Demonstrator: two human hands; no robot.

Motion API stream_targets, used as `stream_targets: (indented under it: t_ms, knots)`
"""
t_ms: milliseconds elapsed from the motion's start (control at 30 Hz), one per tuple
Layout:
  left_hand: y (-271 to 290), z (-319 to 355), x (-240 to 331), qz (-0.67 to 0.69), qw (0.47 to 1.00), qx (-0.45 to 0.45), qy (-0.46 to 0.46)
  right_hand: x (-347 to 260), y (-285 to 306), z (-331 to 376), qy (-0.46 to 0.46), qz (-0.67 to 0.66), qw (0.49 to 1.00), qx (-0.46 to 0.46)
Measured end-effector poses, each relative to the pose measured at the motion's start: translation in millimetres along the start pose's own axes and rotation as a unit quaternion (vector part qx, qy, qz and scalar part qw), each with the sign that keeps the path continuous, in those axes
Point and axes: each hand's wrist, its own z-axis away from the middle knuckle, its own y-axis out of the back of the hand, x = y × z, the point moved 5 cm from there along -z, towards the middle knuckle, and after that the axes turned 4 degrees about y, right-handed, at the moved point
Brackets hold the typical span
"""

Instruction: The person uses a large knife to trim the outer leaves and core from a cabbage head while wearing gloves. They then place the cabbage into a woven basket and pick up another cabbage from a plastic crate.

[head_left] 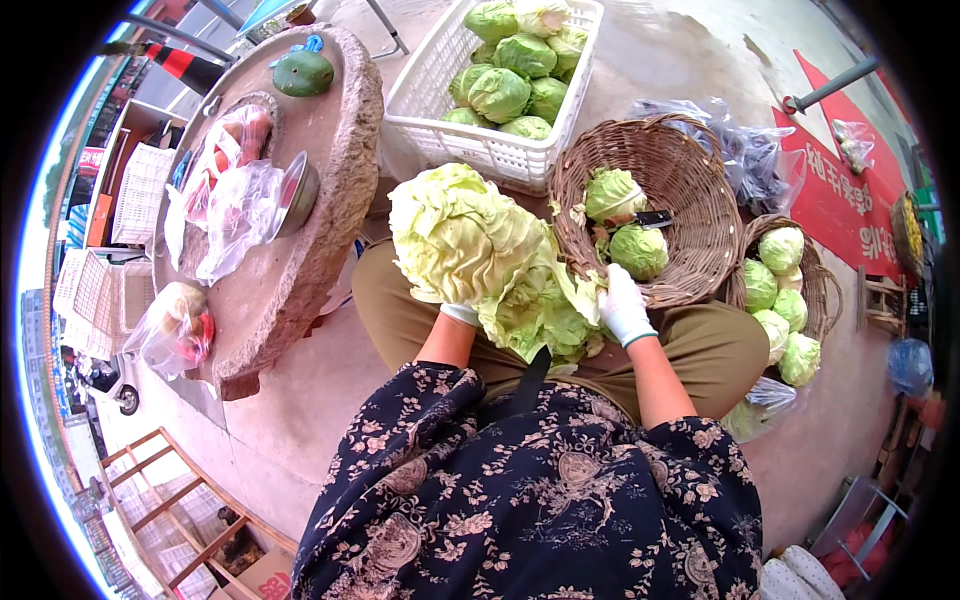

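A large pale green cabbage (462,232) with loose, ruffled outer leaves is held up over my lap. My left hand (460,313), in a white glove, supports it from below; most of its fingers are hidden behind the cabbage. My right hand (624,305), also gloved, is closed on a cabbage leaf (578,290) beside the near rim of a brown wicker basket (700,240). Inside that basket lie two small trimmed cabbages (638,252) and a knife with a dark handle (652,218). More loose leaves (540,325) lie in my lap below the large cabbage.
Ahead stands a white plastic crate (470,146) full of cabbages. A smaller wicker basket (826,290) of trimmed cabbages is at right. On the left, a round stone table (335,180) holds bagged produce (240,210) and a green gourd-like item (302,74). Plastic bags (760,165) lie behind the basket.
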Motion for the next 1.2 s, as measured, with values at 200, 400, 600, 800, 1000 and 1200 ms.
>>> stream_targets:
  t_ms: [200, 400, 600, 800, 1000, 1200]
  knots:
    - [-3, -4, -3, -0.040, 0.999, 0.020, 0.001, -77, 76, -15, 0.103, -0.196, 0.972, 0.077]
    - [-23, -27, 26, -0.291, 0.954, 0.023, 0.074, -105, 64, -31, 0.106, -0.764, 0.636, -0.013]
    - [-14, 26, 8, -0.243, 0.969, -0.026, 0.023, -94, 56, -21, 0.164, -0.403, 0.886, 0.158]
    - [28, 32, -16, -0.003, 0.992, 0.070, 0.110, -78, 63, 0, 0.193, -0.374, 0.895, 0.146]
    - [34, 11, -6, 0.114, 0.987, -0.082, 0.084, -53, 51, -4, 0.152, -0.267, 0.946, 0.101]
    - [35, 8, 14, 0.103, 0.990, -0.065, 0.076, -16, -6, 11, 0.080, -0.045, 0.994, -0.059]
